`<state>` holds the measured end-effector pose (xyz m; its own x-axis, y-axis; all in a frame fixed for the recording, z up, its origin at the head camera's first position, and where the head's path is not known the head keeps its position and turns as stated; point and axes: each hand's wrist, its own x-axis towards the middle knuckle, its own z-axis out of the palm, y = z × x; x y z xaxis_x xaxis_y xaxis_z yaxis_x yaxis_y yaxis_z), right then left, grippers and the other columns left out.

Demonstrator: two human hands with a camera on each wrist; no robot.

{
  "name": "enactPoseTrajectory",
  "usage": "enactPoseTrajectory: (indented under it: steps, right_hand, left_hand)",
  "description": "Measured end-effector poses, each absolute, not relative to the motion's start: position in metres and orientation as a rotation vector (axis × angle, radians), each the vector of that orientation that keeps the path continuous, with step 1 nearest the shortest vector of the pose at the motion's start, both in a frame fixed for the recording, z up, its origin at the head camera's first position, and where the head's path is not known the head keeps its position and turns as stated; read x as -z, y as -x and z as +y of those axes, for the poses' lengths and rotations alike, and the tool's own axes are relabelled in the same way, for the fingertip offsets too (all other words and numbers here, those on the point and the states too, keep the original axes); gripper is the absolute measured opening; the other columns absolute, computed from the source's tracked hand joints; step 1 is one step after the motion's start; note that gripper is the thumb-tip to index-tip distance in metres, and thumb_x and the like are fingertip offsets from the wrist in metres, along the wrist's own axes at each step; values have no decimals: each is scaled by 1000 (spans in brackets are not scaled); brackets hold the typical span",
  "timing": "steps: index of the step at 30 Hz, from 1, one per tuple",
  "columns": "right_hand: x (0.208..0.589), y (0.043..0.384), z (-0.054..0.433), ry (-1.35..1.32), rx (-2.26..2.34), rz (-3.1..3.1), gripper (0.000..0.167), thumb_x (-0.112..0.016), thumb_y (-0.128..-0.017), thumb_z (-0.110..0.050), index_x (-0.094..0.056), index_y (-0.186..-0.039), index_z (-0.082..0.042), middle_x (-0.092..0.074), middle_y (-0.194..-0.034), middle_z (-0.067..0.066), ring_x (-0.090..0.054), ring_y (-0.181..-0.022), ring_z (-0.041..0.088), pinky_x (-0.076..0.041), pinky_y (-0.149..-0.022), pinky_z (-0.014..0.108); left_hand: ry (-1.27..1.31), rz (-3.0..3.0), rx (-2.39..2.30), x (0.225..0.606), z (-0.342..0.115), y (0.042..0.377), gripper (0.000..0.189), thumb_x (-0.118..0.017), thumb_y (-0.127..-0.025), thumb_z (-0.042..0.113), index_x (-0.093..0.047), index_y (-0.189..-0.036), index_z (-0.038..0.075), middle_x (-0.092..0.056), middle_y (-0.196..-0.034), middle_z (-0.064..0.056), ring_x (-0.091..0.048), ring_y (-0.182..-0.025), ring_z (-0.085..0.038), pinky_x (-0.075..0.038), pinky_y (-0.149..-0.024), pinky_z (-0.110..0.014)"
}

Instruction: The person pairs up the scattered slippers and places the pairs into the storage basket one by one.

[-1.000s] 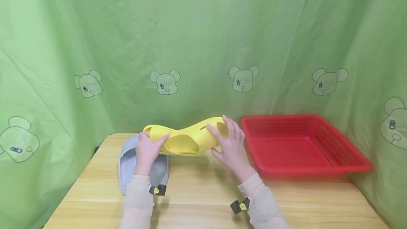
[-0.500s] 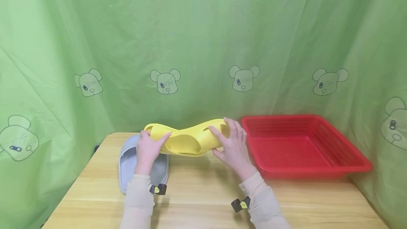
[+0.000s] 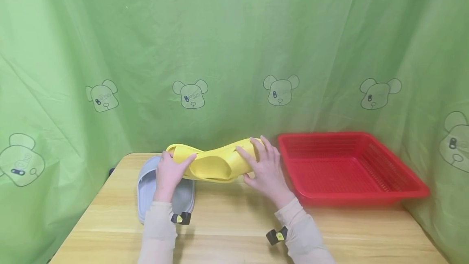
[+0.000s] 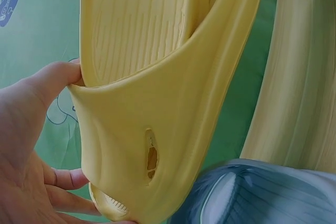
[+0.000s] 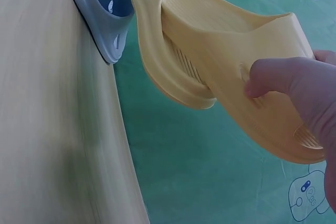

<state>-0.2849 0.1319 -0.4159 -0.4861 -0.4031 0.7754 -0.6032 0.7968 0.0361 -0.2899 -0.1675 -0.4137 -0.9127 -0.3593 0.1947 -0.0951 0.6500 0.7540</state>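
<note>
Two yellow slippers are held up above the table, fitted into each other heel to toe. My left hand (image 3: 170, 172) grips the toe end of the left yellow slipper (image 4: 173, 103), its thumb at the edge of the strap. At the other end, my right hand (image 3: 269, 170) holds the right yellow slipper (image 5: 226, 51), thumb on the strap near a slot and fingers over the toe. Grey-blue slippers (image 3: 185, 196) rest on the table behind my left wrist, partly hidden by it.
A red plastic basket (image 3: 329, 174) with slotted walls stands on the right of the wooden table (image 3: 227, 223), close to my right hand. A green curtain (image 3: 234, 52) printed with bear heads surrounds the table at the back and sides.
The fingers of my right hand have shifted over the toe of the right yellow slipper, and that end has dipped slightly. My left hand has barely moved.
</note>
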Motion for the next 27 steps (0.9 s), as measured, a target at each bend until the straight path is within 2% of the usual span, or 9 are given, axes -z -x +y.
enactPoseTrajectory:
  steps: [9, 27]
  right_hand:
    - [421, 286, 129, -684, -290, -2171, 81, -77, -62, -31, -50, -138, -28, -37, -147, 20, -27, -139, 43, -30, -106, 61]
    - [410, 276, 122, -501, -263, -2209, 78, -76, -60, -37, -54, -134, -27, -44, -140, 20, -37, -131, 45, -39, -97, 59]
  left_hand:
    - [-366, -2501, 1132, 413, -166, 289, 92, -67, -68, 77, -47, -116, 2, -58, -111, -20, -59, -102, -41, -47, -88, -50]
    - [-466, -2404, 1120, 414, -158, 291, 91, -66, -68, 78, -47, -113, 2, -58, -108, -20, -60, -98, -45, -49, -84, -53]
